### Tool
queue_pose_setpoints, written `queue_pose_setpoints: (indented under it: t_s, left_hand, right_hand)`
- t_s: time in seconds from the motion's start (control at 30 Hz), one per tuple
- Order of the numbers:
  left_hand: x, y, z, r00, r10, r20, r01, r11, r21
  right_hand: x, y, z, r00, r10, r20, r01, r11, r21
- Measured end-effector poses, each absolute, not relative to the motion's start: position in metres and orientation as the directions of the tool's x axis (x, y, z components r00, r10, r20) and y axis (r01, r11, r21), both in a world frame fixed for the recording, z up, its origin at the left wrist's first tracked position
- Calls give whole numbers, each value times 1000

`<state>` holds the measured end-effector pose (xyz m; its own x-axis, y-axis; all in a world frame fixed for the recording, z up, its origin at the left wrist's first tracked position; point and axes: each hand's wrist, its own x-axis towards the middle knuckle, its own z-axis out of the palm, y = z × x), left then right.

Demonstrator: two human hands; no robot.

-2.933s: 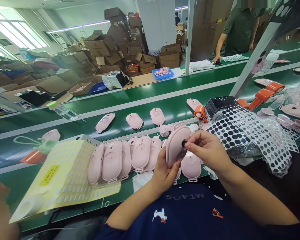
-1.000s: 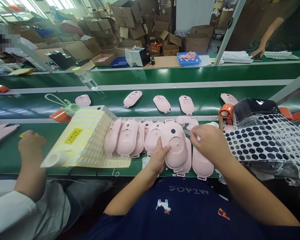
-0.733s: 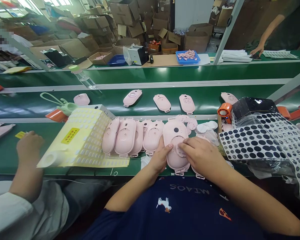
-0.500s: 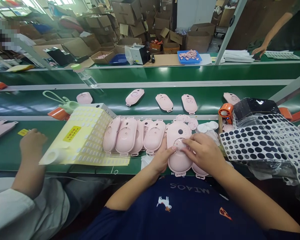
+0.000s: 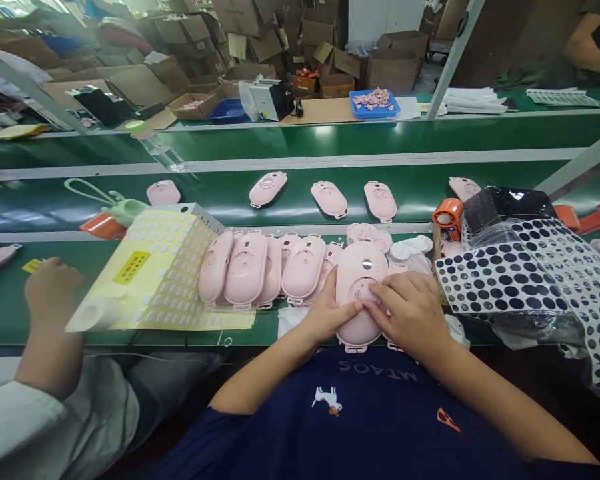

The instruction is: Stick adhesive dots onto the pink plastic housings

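My left hand grips a pale pink plastic shell by its left edge, thumb across the front. The shell stands tilted up before my chest, with a small dark round spot near its top and a round recess in the middle. At that recess, the fingertips of my right hand are pinched together and pressed against the surface. Whatever they hold is hidden. Left of it, several similar pink shells lean in an overlapping row. Pink flower-shaped pieces lie just behind.
A yellow sticker sheet drapes over a box on the left. On the right, sheets of black dots lie near an orange handheld fan. More shells rest on the green belt. A co-worker's hand is at far left.
My right fingertips have closed in and press on the shell's round recess, and my left thumb has shifted slightly. The view has tilted a little. The far person's hand at upper right has drawn back.
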<state>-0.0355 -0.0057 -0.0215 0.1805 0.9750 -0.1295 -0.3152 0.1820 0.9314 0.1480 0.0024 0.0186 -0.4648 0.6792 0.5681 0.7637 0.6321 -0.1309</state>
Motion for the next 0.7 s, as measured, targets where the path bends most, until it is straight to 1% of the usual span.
queue_pose_setpoints:
  t_s: [0.17, 0.23, 0.37, 0.5, 0.57, 0.63, 0.7]
  left_hand:
    - [-34, -4, -22, 231, 955, -189, -333, 259, 906]
    - [-35, -2, -22, 219, 953, -210, -338, 276, 900]
    - [-38, 1, -22, 165, 966, -201, -312, 244, 918]
    - [-38, 0, -22, 163, 970, -181, -278, 221, 935]
    - [-39, -2, -21, 161, 968, -191, -273, 229, 934]
    - [-43, -2, -20, 176, 962, -210, -286, 254, 924]
    - [-54, 7, -17, 175, 962, -212, -303, 257, 917]
  right_hand:
    - [153, 6, 14, -491, 640, 591, 727, 675, -126]
    - [156, 10, 12, -513, 628, 585, 705, 697, -130]
    - [162, 12, 10, -537, 607, 586, 662, 734, -154]
    - [161, 10, 10, -557, 555, 618, 595, 785, -169]
    - [164, 11, 12, -528, 570, 629, 556, 792, -251]
    - [172, 13, 15, -462, 625, 629, 477, 773, -418]
    - [185, 14, 16, -369, 694, 617, 385, 719, -578]
